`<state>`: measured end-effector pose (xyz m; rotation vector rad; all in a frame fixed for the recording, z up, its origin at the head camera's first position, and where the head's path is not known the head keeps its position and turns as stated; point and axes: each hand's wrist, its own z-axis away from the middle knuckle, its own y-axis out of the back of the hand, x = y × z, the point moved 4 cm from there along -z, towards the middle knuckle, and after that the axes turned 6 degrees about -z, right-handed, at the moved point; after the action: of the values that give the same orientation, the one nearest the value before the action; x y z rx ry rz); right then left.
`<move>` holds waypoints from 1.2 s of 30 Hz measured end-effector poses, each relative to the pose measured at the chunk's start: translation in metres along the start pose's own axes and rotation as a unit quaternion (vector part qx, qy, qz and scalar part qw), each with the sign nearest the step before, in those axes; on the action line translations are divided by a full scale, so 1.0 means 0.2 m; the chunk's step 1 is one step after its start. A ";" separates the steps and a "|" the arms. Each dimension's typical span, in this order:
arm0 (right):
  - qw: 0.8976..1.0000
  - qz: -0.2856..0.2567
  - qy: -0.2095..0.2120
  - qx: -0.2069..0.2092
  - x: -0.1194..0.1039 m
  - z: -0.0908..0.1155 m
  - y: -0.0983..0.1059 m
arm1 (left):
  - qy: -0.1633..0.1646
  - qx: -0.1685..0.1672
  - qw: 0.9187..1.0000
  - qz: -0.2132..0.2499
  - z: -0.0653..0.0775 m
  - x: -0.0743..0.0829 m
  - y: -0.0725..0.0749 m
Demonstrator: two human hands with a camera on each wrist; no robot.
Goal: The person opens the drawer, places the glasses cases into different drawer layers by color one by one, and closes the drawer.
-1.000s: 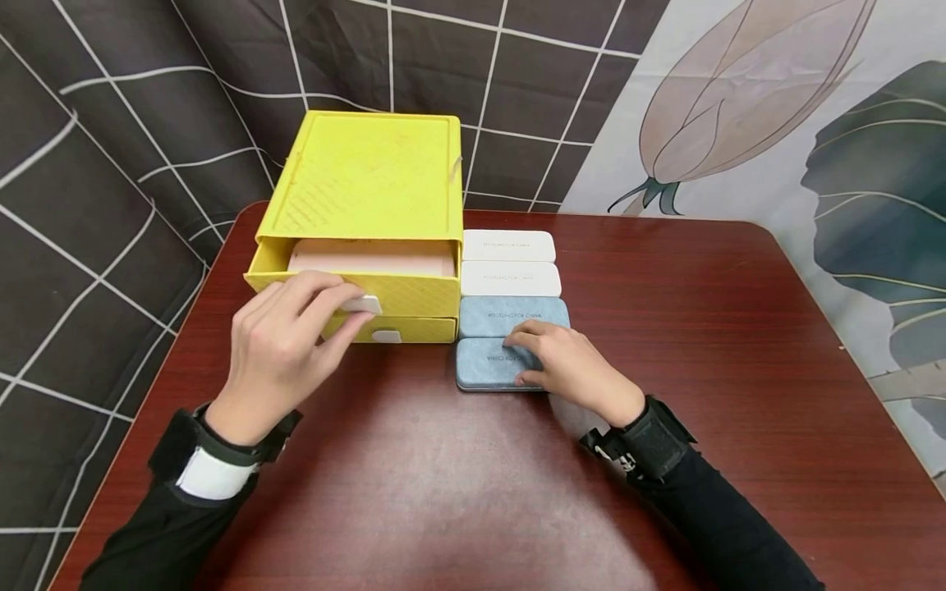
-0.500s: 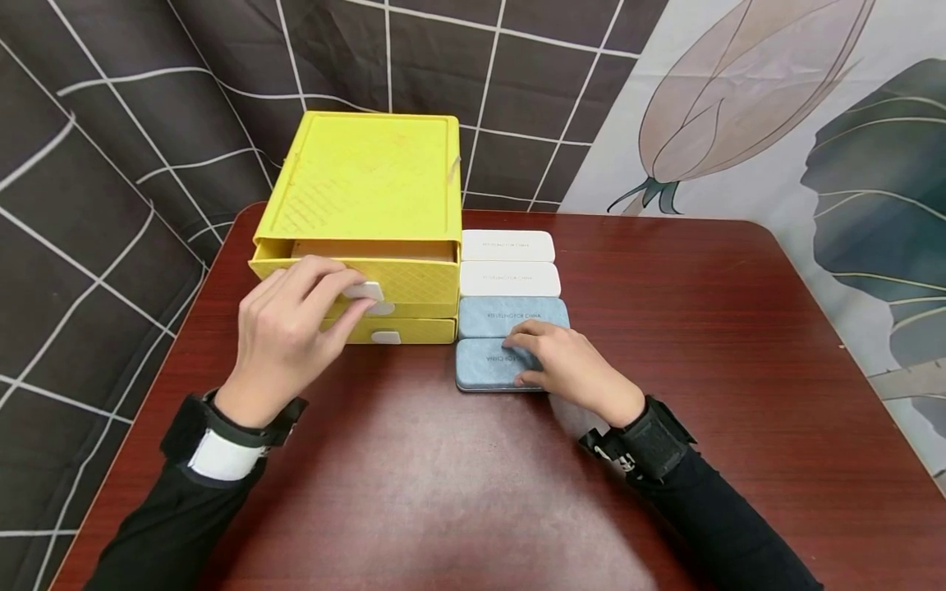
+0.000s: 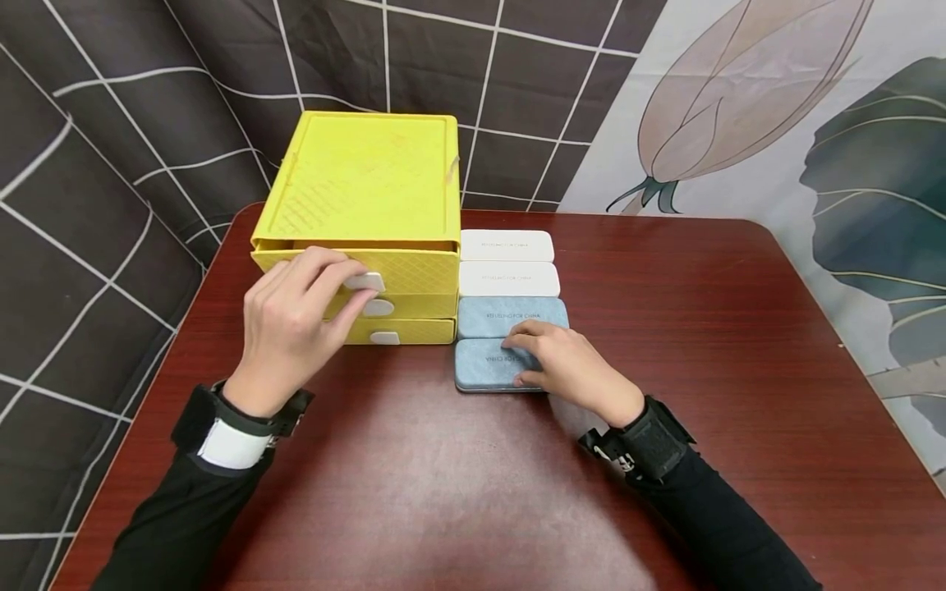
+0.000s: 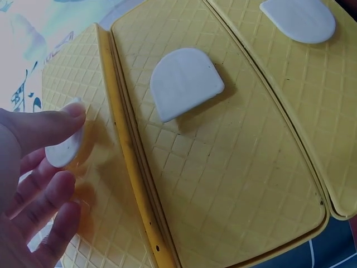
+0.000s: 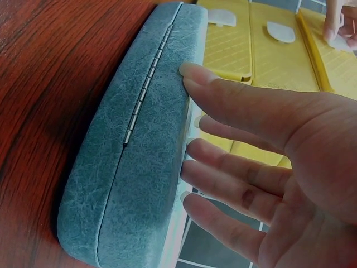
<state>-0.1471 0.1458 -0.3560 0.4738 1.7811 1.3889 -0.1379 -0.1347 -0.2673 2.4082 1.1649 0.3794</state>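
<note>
A yellow drawer cabinet (image 3: 369, 176) stands at the back left of the table. Its top drawer (image 3: 421, 275) juts out slightly, leaving a narrow gap under the lid. My left hand (image 3: 296, 320) pinches the white pull tab (image 3: 365, 281) of that drawer between thumb and fingers; the left wrist view shows the thumb on the tab (image 4: 66, 149). Beside the cabinet, my right hand (image 3: 569, 365) rests its fingertips on the nearest blue glasses case (image 3: 480, 365). In the right wrist view, the thumb tip lies at the hinged edge of this glasses case (image 5: 145, 167), with the fingers extended over its top.
Behind the nearest case, a second blue case (image 3: 510, 312) and two white cases (image 3: 510, 279) lie in a row along the cabinet's right side. Two lower drawers (image 3: 424, 331) sit flush. A dark checked curtain (image 3: 340, 57) hangs behind the wooden table (image 3: 702, 328).
The top drawer has slid inward, with my left hand moving away from me on its tab. The pale thing inside has gone from sight; the middle drawer's tab now shows. My right hand stays put.
</note>
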 end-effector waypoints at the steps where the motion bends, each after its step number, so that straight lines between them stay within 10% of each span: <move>1: 1.000 0.000 0.000 0.000 0.00 0.00 0.00 | 0.000 -0.001 1.000 -0.001 0.00 0.00 0.00; 30: 1.000 0.001 0.007 -0.002 0.00 0.00 -0.01 | 0.007 -0.025 1.000 -0.017 -0.02 -0.04 -0.03; 36: 1.000 -0.002 0.004 -0.001 0.00 0.01 0.00 | 0.023 0.015 1.000 -0.004 0.00 -0.01 0.01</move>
<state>-0.1466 0.1471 -0.3563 0.4636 1.7871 1.3912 -0.1376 -0.1368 -0.2677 2.4307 1.2081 0.4189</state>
